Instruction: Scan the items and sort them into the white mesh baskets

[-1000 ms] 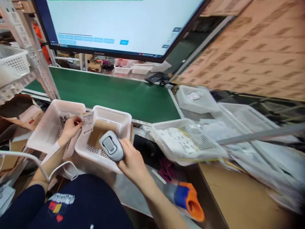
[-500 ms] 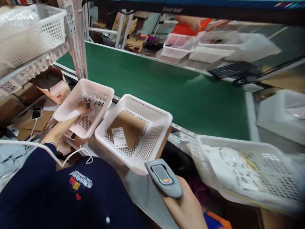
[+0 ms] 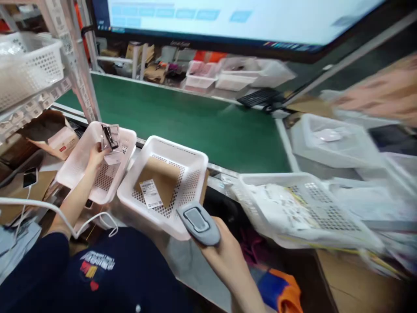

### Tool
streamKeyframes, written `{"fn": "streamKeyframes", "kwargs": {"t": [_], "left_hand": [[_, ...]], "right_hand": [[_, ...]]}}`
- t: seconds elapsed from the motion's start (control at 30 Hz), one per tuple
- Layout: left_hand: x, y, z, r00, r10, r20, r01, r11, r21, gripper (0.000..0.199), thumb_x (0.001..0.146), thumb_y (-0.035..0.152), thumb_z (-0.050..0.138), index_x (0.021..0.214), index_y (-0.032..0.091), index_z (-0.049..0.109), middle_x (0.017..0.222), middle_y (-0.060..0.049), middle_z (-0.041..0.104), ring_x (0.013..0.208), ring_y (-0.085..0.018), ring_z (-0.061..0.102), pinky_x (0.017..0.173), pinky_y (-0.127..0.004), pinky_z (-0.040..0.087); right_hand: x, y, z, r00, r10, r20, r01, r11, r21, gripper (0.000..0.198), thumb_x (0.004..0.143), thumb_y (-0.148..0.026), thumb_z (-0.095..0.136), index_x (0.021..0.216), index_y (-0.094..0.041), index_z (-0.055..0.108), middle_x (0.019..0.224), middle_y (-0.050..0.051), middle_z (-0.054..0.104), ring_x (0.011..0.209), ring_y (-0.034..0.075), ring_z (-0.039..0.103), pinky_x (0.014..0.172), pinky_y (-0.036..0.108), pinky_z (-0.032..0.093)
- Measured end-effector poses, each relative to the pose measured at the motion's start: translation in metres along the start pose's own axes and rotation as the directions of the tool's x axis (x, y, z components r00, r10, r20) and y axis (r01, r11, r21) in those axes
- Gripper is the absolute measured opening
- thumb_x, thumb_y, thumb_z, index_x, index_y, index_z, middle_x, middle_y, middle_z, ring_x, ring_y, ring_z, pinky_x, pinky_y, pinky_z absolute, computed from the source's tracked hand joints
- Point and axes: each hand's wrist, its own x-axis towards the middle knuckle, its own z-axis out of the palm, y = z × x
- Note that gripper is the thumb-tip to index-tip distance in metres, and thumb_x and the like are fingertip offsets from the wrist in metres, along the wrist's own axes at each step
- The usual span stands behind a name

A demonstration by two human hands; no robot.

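Observation:
My left hand (image 3: pixel 96 155) is closed on a clear plastic bag (image 3: pixel 111 138) with a small dark item inside, too blurred to name. It holds the bag above the left white basket (image 3: pixel 70 167). My right hand (image 3: pixel 224 239) grips a grey handheld barcode scanner (image 3: pixel 199 224), whose head overlaps the near right corner of the middle white basket (image 3: pixel 156 145). Inside that middle basket lies a brown cardboard mailer (image 3: pixel 169 180) with a white printed label (image 3: pixel 150 194) at its left side. A white cable (image 3: pixel 42 202) crosses in front of my left forearm.
Beyond the baskets runs a green conveyor belt (image 3: pixel 182 117), with a large monitor (image 3: pixel 208 21) overhead. On the right stands a white basket of white packets (image 3: pixel 280 204). A shelf post (image 3: pixel 73 61), an open carton (image 3: pixel 52 134) and a phone (image 3: pixel 30 177) are at left.
My left hand has lifted the clear bag from low in the left basket to above it. The view has tilted up and turned right, showing the monitor's screen. The scanner's orange light has gone out.

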Motion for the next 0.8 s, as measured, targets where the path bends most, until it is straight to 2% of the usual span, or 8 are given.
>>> {"fn": "streamKeyframes", "kwargs": {"t": [0.13, 0.27, 0.37, 0.47, 0.53, 0.6, 0.7, 0.8], "left_hand": [[-0.029, 0.031, 0.019, 0.982, 0.131, 0.135, -0.114, 0.985, -0.129, 0.052, 0.061, 0.047, 0.098, 0.093, 0.018, 0.069, 0.092, -0.005, 0.075, 0.085, -0.022, 0.068, 0.078, -0.032, 0.053], [-0.059, 0.041, 0.046, 0.920, 0.155, 0.360, -0.125, 0.986, -0.106, 0.049, 0.068, 0.050, 0.098, 0.097, 0.018, 0.072, 0.090, -0.005, 0.079, 0.079, -0.021, 0.070, 0.074, -0.030, 0.055], [-0.075, 0.037, 0.066, 0.865, 0.183, 0.468, -0.184, 0.982, -0.045, 0.043, 0.078, 0.053, 0.092, 0.100, 0.020, 0.075, 0.096, -0.007, 0.082, 0.084, -0.024, 0.076, 0.079, -0.034, 0.061], [-0.083, 0.026, 0.074, 0.784, 0.360, 0.506, -0.449, 0.891, 0.061, 0.029, 0.093, 0.051, 0.079, 0.096, 0.022, 0.078, 0.097, -0.008, 0.085, 0.089, -0.027, 0.080, 0.083, -0.039, 0.064], [-0.081, 0.016, 0.072, 0.624, 0.567, 0.538, -0.715, 0.692, 0.101, 0.024, 0.101, 0.045, 0.070, 0.093, 0.025, 0.080, 0.105, -0.009, 0.088, 0.104, -0.030, 0.083, 0.097, -0.046, 0.065], [-0.077, 0.006, 0.066, 0.402, 0.700, 0.590, -0.894, 0.440, 0.086, 0.024, 0.108, 0.037, 0.065, 0.096, 0.028, 0.083, 0.116, -0.008, 0.089, 0.119, -0.030, 0.083, 0.111, -0.050, 0.061], [-0.070, -0.003, 0.058, 0.141, 0.789, 0.599, -0.988, 0.153, 0.030, 0.024, 0.110, 0.025, 0.065, 0.105, 0.034, 0.086, 0.120, -0.002, 0.088, 0.118, -0.024, 0.083, 0.115, -0.047, 0.057], [-0.071, 0.000, 0.057, -0.081, 0.866, 0.494, -0.990, -0.126, 0.060, 0.028, 0.108, 0.016, 0.069, 0.108, 0.039, 0.086, 0.120, 0.003, 0.088, 0.110, -0.020, 0.084, 0.112, -0.043, 0.055]], "right_hand": [[0.028, -0.024, -0.002, 0.994, -0.112, -0.020, 0.113, 0.993, 0.045, 0.025, 0.088, -0.029, 0.062, 0.110, -0.022, 0.070, 0.106, 0.008, 0.073, 0.091, 0.025, 0.076, 0.078, 0.032, 0.059], [0.049, -0.047, -0.003, 0.987, -0.151, -0.050, 0.153, 0.987, 0.056, 0.020, 0.087, -0.027, 0.063, 0.106, -0.022, 0.067, 0.101, 0.007, 0.069, 0.089, 0.025, 0.072, 0.076, 0.033, 0.055], [0.053, -0.058, -0.006, 0.990, -0.133, -0.053, 0.136, 0.990, 0.049, 0.019, 0.087, -0.027, 0.064, 0.105, -0.023, 0.064, 0.103, 0.008, 0.068, 0.091, 0.026, 0.070, 0.075, 0.035, 0.051], [0.050, -0.062, -0.013, 0.993, -0.114, -0.035, 0.116, 0.992, 0.056, 0.022, 0.088, -0.028, 0.065, 0.109, -0.023, 0.064, 0.108, 0.009, 0.068, 0.096, 0.028, 0.070, 0.079, 0.036, 0.051], [0.045, -0.059, -0.019, 0.994, -0.099, -0.048, 0.103, 0.992, 0.078, 0.019, 0.090, -0.029, 0.066, 0.108, -0.022, 0.064, 0.107, 0.008, 0.067, 0.095, 0.027, 0.069, 0.080, 0.036, 0.052], [0.039, -0.054, -0.027, 0.994, -0.079, -0.073, 0.086, 0.991, 0.099, 0.014, 0.093, -0.032, 0.067, 0.102, -0.022, 0.064, 0.101, 0.007, 0.065, 0.089, 0.024, 0.067, 0.078, 0.034, 0.052], [0.033, -0.047, -0.037, 0.997, -0.044, -0.062, 0.051, 0.992, 0.113, 0.017, 0.094, -0.037, 0.070, 0.100, -0.022, 0.066, 0.097, 0.005, 0.065, 0.085, 0.023, 0.066, 0.076, 0.034, 0.051], [0.032, -0.044, -0.041, 1.000, -0.017, -0.020, 0.019, 0.995, 0.093, 0.017, 0.093, -0.037, 0.072, 0.096, -0.022, 0.066, 0.094, 0.004, 0.068, 0.082, 0.023, 0.067, 0.074, 0.033, 0.051]]}}
